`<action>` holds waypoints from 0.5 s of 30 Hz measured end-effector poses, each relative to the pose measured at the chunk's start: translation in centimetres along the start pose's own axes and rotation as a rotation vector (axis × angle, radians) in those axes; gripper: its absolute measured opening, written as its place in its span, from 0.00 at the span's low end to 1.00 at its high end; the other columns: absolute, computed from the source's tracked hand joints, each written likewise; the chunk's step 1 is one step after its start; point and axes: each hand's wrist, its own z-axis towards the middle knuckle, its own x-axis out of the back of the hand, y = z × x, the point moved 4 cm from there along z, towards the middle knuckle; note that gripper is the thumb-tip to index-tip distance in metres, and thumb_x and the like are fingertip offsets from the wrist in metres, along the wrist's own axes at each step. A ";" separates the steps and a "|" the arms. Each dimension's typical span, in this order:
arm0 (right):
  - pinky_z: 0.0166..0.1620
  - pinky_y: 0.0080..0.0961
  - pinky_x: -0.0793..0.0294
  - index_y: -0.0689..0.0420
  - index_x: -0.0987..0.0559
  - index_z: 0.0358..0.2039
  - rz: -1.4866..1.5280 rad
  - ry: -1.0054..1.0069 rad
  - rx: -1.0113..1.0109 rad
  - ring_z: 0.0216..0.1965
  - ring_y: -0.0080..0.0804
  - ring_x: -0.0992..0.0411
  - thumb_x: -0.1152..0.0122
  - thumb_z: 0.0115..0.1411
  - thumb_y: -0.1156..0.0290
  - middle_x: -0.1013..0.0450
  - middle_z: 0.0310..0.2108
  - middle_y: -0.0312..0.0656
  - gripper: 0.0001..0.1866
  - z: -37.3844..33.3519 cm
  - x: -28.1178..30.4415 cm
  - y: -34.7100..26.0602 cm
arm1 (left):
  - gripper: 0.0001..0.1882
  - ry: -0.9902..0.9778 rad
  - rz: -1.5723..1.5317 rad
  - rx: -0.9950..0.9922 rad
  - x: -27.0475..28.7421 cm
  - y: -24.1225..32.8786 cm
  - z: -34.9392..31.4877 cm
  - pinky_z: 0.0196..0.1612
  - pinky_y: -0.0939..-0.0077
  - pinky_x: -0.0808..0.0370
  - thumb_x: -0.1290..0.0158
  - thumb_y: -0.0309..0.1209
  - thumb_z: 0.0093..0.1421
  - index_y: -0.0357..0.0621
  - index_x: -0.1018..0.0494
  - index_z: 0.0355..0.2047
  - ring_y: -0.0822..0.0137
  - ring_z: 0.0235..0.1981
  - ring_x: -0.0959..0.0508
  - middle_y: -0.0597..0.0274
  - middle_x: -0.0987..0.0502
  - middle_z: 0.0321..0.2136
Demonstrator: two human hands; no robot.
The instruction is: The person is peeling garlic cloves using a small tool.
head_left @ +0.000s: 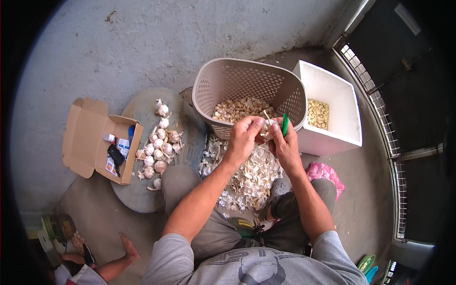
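Note:
Both hands meet over the front rim of the basket, closed around a whitish garlic bulb [268, 127] with its stalk pointing up. My left hand [243, 138] pinches the bulb from the left. On its other side, my right hand [287, 148] touches the bulb and grips a slim green tool [285, 124]; any blade is hidden. Peeled-apart cloves [244, 107] lie in the brown perforated basket [250, 65]. Beneath my hands, a heap of papery garlic skins [251, 178] covers the floor between my legs. Whole garlic bulbs [158, 144] sit on a round grey surface [137, 202] at my left.
Right of the basket stands a white foam box [342, 111] holding pale cloves [318, 114]. An open cardboard box [85, 137] with small items rests at the left. A pink bag [327, 175] lies by my right knee. Another person's bare leg [118, 261] shows at lower left.

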 end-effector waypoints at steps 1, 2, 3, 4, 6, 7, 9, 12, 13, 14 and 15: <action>0.20 0.15 0.41 0.59 0.28 0.47 0.001 0.002 0.002 0.19 0.12 0.39 0.43 0.74 0.61 0.31 0.24 0.29 0.14 0.0 0.0 -0.1 | 0.14 -0.088 0.020 0.002 0.2 -0.7 0.3 0.34 0.77 0.18 0.47 0.37 0.73 0.37 0.22 0.43 0.75 0.33 0.19 0.63 0.19 0.35; 0.20 0.15 0.42 0.59 0.28 0.48 0.007 0.001 -0.015 0.18 0.12 0.39 0.43 0.74 0.61 0.32 0.24 0.29 0.14 0.0 -0.2 -0.1 | 0.14 -0.091 0.021 0.001 0.4 -0.9 0.2 0.34 0.77 0.18 0.47 0.37 0.73 0.37 0.22 0.43 0.75 0.33 0.19 0.63 0.19 0.35; 0.19 0.15 0.42 0.59 0.28 0.48 0.014 -0.003 -0.032 0.18 0.11 0.39 0.43 0.73 0.60 0.32 0.24 0.29 0.15 0.0 -0.4 0.0 | 0.13 -0.099 -0.071 0.038 0.4 -1.2 -0.1 0.34 0.77 0.18 0.48 0.36 0.73 0.38 0.22 0.42 0.74 0.33 0.19 0.63 0.19 0.34; 0.18 0.15 0.43 0.60 0.29 0.49 0.020 -0.007 -0.049 0.18 0.11 0.40 0.43 0.73 0.60 0.32 0.24 0.28 0.15 -0.1 -0.5 0.1 | 0.13 -0.107 -0.163 0.075 0.5 -1.4 -0.2 0.33 0.76 0.18 0.48 0.36 0.73 0.38 0.22 0.41 0.73 0.33 0.19 0.62 0.19 0.34; 0.18 0.15 0.43 0.60 0.29 0.49 0.086 -0.039 -0.055 0.16 0.11 0.40 0.43 0.74 0.61 0.32 0.24 0.29 0.15 -0.1 -0.5 1.1 | 0.12 -0.041 -0.192 0.097 1.2 -2.5 0.2 0.32 0.76 0.18 0.48 0.35 0.73 0.38 0.22 0.39 0.73 0.31 0.19 0.62 0.19 0.32; 0.18 0.15 0.42 0.60 0.29 0.50 0.064 -0.060 -0.003 0.16 0.12 0.39 0.44 0.74 0.59 0.31 0.24 0.30 0.16 -0.2 -0.8 1.2 | 0.11 -0.016 -0.199 0.113 1.2 -2.7 0.2 0.31 0.77 0.19 0.48 0.34 0.72 0.39 0.22 0.39 0.73 0.29 0.19 0.63 0.19 0.31; 0.18 0.15 0.41 0.59 0.30 0.49 0.099 -0.091 -0.048 0.16 0.13 0.38 0.45 0.74 0.56 0.30 0.24 0.31 0.18 -0.4 -0.8 1.0 | 0.11 0.010 -0.205 0.125 1.1 -2.6 0.0 0.30 0.77 0.20 0.48 0.34 0.72 0.39 0.23 0.38 0.73 0.28 0.20 0.63 0.20 0.30; 0.17 0.16 0.41 0.59 0.29 0.49 0.152 -0.051 -0.032 0.15 0.14 0.38 0.47 0.74 0.54 0.30 0.23 0.32 0.18 0.3 -0.8 0.9 | 0.11 0.004 -0.320 0.126 0.4 -1.7 -0.2 0.28 0.77 0.22 0.47 0.35 0.72 0.40 0.23 0.38 0.74 0.25 0.22 0.64 0.21 0.29; 0.17 0.16 0.40 0.57 0.29 0.48 0.153 -0.010 -0.061 0.15 0.14 0.38 0.48 0.75 0.53 0.30 0.23 0.32 0.18 0.5 -0.6 1.5 | 0.10 -0.031 -0.322 0.119 -0.1 -1.1 -0.4 0.28 0.77 0.22 0.47 0.35 0.72 0.40 0.23 0.38 0.74 0.24 0.22 0.65 0.21 0.30; 0.17 0.16 0.40 0.57 0.29 0.48 0.153 -0.011 -0.060 0.15 0.14 0.38 0.48 0.75 0.53 0.30 0.23 0.32 0.18 0.6 -0.6 1.6 | 0.10 -0.066 -0.323 0.113 -0.5 -0.8 -0.5 0.27 0.78 0.23 0.47 0.35 0.72 0.41 0.23 0.38 0.74 0.23 0.23 0.65 0.21 0.30; 0.18 0.16 0.38 0.57 0.29 0.47 0.115 -0.020 -0.061 0.16 0.15 0.36 0.48 0.75 0.55 0.30 0.24 0.32 0.17 0.6 -0.6 1.6 | 0.10 -0.045 -0.263 0.092 -0.5 -0.8 -0.6 0.28 0.77 0.23 0.46 0.36 0.72 0.43 0.24 0.37 0.75 0.23 0.23 0.65 0.21 0.31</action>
